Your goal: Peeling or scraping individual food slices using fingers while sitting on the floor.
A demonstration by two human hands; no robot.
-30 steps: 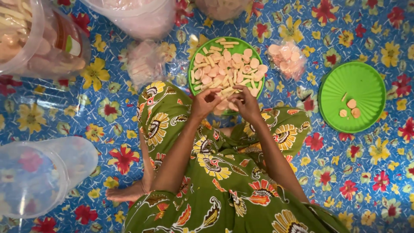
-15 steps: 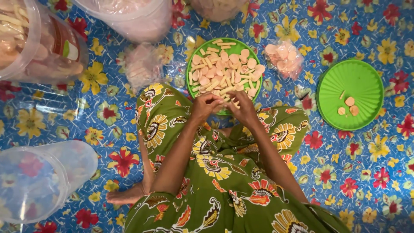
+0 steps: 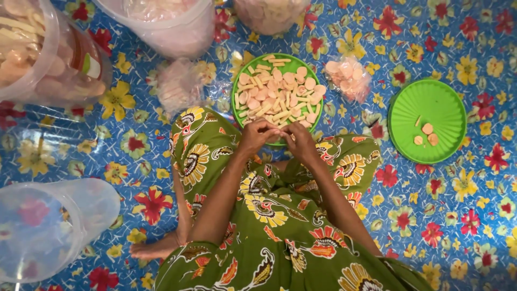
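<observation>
At the centre, the left hand [image 3: 257, 136] and right hand [image 3: 299, 141] meet with fingers [image 3: 272, 128] pinched together, just over the near rim of a green plate [image 3: 237, 86] heaped with pale crackers [image 3: 277, 94]. At three o'clock lies a second green plate [image 3: 447, 102] holding a few pieces. At one o'clock sits a small filled bag [image 3: 349, 76]. Clear plastic jars stand at ten o'clock [image 3: 51, 54] and eight o'clock [image 3: 51, 229], all on the flowered blue floor mat [image 3: 474, 215].

A blue floral floor mat [image 3: 463, 226] carries two green plates: one heaped with crackers [image 3: 237, 116], one nearly bare [image 3: 447, 102]. Clear plastic tubs [image 3: 48, 231] and small cracker bags [image 3: 349, 78] lie around them.
</observation>
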